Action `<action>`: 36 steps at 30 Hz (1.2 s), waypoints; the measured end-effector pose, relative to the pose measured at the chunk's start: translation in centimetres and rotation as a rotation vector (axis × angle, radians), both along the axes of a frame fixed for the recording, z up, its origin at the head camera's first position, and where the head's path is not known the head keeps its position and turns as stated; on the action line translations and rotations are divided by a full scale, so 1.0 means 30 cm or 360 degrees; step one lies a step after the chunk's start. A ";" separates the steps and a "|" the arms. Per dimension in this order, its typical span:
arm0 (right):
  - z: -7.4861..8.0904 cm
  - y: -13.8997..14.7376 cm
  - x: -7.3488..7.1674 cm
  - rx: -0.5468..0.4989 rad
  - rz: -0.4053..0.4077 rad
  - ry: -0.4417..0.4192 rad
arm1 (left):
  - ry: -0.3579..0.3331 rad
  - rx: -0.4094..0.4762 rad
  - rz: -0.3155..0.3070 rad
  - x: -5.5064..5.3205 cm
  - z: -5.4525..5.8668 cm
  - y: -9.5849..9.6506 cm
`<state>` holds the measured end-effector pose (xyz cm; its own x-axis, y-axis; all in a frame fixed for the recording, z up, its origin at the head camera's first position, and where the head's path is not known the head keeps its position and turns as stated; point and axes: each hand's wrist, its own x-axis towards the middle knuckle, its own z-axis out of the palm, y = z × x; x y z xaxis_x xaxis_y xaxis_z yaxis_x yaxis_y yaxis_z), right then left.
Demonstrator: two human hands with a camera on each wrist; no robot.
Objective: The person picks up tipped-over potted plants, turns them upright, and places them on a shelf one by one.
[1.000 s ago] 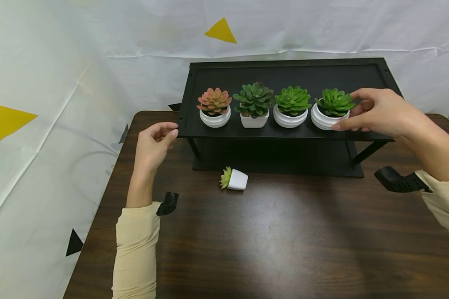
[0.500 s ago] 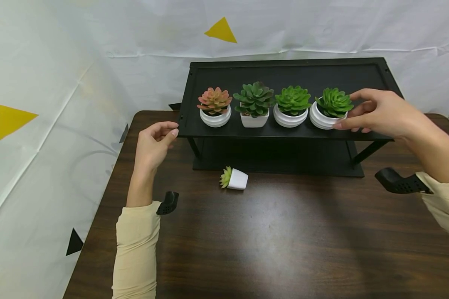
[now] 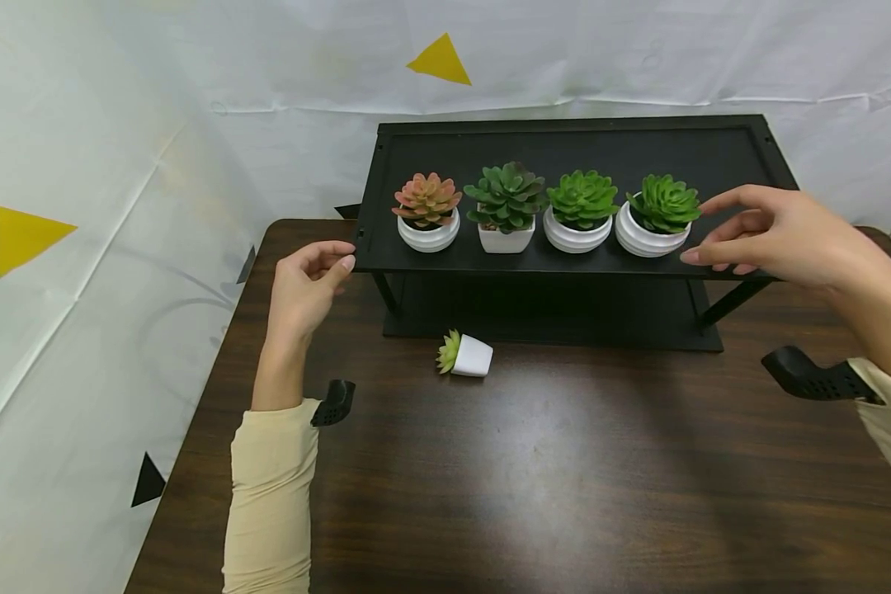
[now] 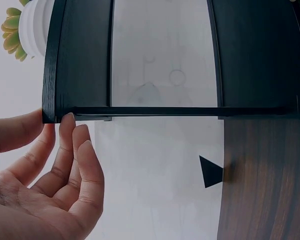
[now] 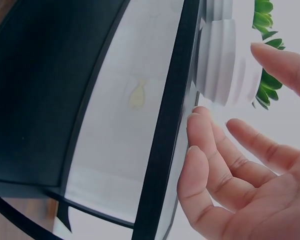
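My left hand (image 3: 299,290) pinches the front left corner of a black two-tier shelf (image 3: 572,148); in the left wrist view its fingertips meet at the board's end. Along the upper tier stands a row of potted succulents: an orange-pink one (image 3: 426,202), a dark green one (image 3: 508,198) in a square pot, and two bright green ones in round white pots. Just right of the rightmost succulent (image 3: 653,231) is my right hand (image 3: 783,235), fingers spread and holding nothing. Its white pot (image 5: 220,65) shows beside those fingers in the right wrist view.
A small succulent in a white pot (image 3: 472,357) lies on its side on the brown wooden table (image 3: 564,470), in front of the shelf's lower tier (image 3: 549,318). White sheeting (image 3: 282,49) with yellow and black triangles hangs behind and at the left.
The right hand has let go of the rightmost succulent's pot and drawn back to the right. That pot shifted slightly left beforehand. My left hand stays at the shelf corner.
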<state>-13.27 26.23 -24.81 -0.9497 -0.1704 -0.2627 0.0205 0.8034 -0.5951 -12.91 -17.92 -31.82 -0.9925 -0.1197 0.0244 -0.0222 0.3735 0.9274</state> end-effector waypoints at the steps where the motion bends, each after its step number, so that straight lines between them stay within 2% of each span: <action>1: -0.004 0.004 0.003 0.0002 0.0002 0.0011 | 0.0000 0.0001 -0.0003 0.000 0.000 0.000; 11: -0.026 0.024 0.039 -0.0045 -0.0004 0.0028 | -0.0005 0.0010 -0.0002 0.003 0.003 0.002; 20: -0.032 0.015 0.066 -0.0002 0.0014 0.0038 | 0.0001 0.0010 0.0000 0.002 0.003 0.003; 28: -0.042 0.010 0.088 -0.0086 0.0033 0.0011 | -0.0015 0.0010 0.0007 0.001 0.002 0.003; 36: -0.061 0.001 0.110 -0.0122 0.0048 0.0055 | -0.0003 0.0003 0.0016 0.000 -0.002 0.002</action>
